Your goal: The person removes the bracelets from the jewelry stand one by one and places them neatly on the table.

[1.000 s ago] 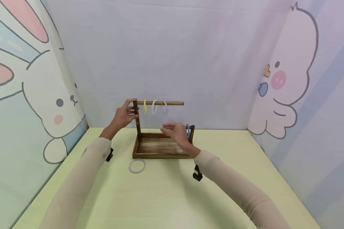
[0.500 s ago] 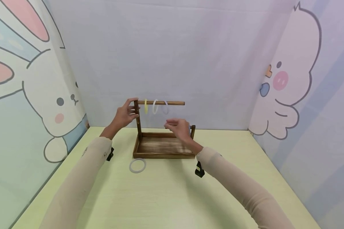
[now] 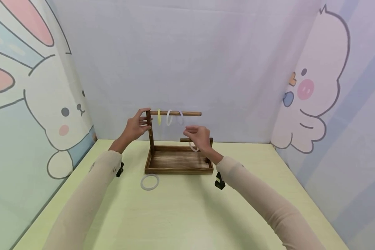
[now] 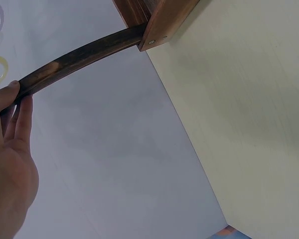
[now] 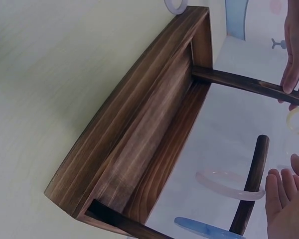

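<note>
A dark wooden bangle stand (image 3: 178,171) has a tray base, a tall left post and a short right post, each with a rod. My left hand (image 3: 134,127) holds the tall post near its top, thumb and fingers on opposite sides. On the upper rod hang a yellow ring (image 3: 159,117), a white ring (image 3: 169,118) and a lilac ring (image 3: 181,118). A pale ring (image 5: 224,187) and a blue ring (image 5: 204,227) hang on the lower rod (image 5: 259,154). My right hand (image 3: 201,137) is just above that rod by the pale ring, fingers slightly bent, nothing visible in them.
A pale grey ring (image 3: 149,182) lies flat on the light table (image 3: 175,215), in front of the stand's left corner. Behind the table rises a pale cloth backdrop (image 3: 187,62), with cartoon-printed side panels left and right.
My right hand has moved up and to the right along the lower rod. The pale ring now shows hanging beneath it. My left hand stays on the post.
</note>
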